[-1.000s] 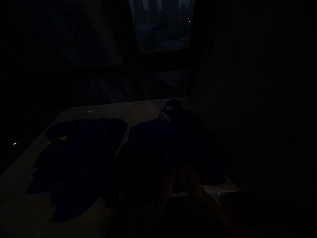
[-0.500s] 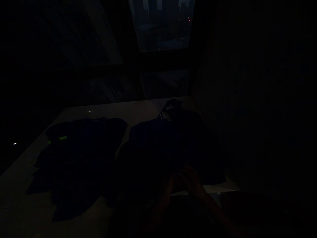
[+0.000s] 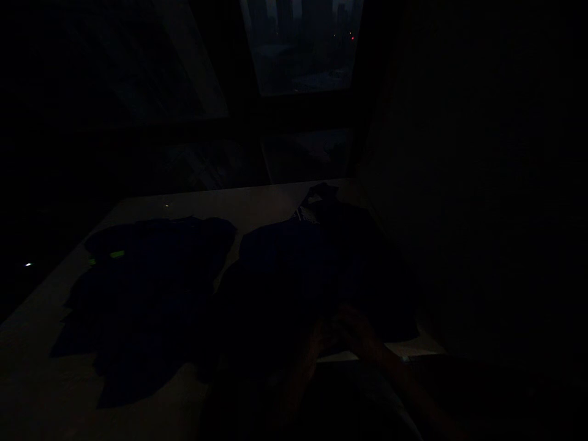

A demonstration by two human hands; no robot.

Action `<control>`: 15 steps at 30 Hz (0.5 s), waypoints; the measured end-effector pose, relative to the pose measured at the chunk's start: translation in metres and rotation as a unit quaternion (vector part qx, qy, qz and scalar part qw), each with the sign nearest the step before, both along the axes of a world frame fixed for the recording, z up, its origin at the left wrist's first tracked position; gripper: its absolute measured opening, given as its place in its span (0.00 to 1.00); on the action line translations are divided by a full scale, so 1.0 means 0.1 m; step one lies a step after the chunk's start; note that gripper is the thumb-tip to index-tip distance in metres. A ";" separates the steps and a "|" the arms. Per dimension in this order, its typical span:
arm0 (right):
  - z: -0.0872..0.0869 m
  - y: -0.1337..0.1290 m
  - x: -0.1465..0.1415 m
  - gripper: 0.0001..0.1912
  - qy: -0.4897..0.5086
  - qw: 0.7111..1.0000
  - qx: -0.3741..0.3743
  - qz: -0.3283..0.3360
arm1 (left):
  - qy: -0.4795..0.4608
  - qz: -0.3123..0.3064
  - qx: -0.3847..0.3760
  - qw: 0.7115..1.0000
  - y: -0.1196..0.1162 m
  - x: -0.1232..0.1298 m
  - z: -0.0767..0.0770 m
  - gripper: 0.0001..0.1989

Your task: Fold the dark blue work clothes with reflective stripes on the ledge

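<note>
The view is very dark. A dark blue cloth item (image 3: pixel 285 251), seemingly a garment, lies spread on a pale table (image 3: pixel 220 205). At its near edge my left hand (image 3: pixel 318 340) and my right hand (image 3: pixel 356 327) are close together, the fingers meeting over the cloth. Darkness hides the fingers, so I cannot make out whether they pinch the fabric. To the left lies a second dark blue cloth pile (image 3: pixel 156 294) with a small yellow-green patch (image 3: pixel 117 253).
Behind the table stands a window (image 3: pixel 303 55) with dim buildings outside. Near the far edge, a patterned light piece (image 3: pixel 307 214) shows beside the cloth. A dark wall (image 3: pixel 459 184) rises on the right. A small bright spot (image 3: pixel 28 264) glows at far left.
My right hand has shifted very slightly up at the cloth's near edge. The cloths stay where they were.
</note>
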State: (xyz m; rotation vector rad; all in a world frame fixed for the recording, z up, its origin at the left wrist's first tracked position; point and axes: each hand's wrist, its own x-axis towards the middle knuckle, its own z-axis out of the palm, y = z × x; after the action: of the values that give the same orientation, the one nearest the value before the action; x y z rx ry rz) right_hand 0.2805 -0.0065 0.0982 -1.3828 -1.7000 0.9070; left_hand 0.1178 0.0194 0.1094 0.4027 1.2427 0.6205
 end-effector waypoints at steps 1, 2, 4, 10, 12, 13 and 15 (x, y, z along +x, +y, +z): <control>0.00 0.00 0.02 0.13 0.002 1.000 -0.003 0.011 | 0.002 0.003 -0.009 1.000 0.01 0.00 0.00 0.14; 0.00 0.00 0.04 0.13 0.005 1.000 -0.005 0.021 | 0.008 0.008 -0.016 1.000 0.02 0.01 -0.01 0.13; 0.01 0.01 0.09 0.13 0.009 1.000 -0.005 0.030 | 0.020 0.016 -0.027 0.999 0.04 0.02 -0.04 0.11; 0.03 0.01 0.14 0.13 0.034 0.999 0.012 0.037 | 0.026 0.030 -0.047 0.998 0.09 0.06 -0.07 0.10; 0.01 0.01 0.13 0.13 0.040 0.999 0.011 0.020 | 0.033 0.018 -0.055 0.998 0.10 0.07 -0.05 0.12; 0.00 0.01 0.12 0.13 0.040 0.999 0.009 0.009 | 0.036 0.009 -0.056 0.998 0.11 0.06 -0.03 0.13; -0.03 0.00 0.09 0.14 0.039 0.999 0.013 -0.019 | 0.038 -0.013 -0.048 0.998 0.11 0.04 -0.01 0.16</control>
State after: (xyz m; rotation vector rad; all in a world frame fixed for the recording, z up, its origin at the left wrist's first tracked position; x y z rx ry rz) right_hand 0.2897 -0.0063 0.0950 -1.3413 -1.6165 0.9041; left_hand 0.1217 0.0308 0.1080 0.3653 1.3325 0.5250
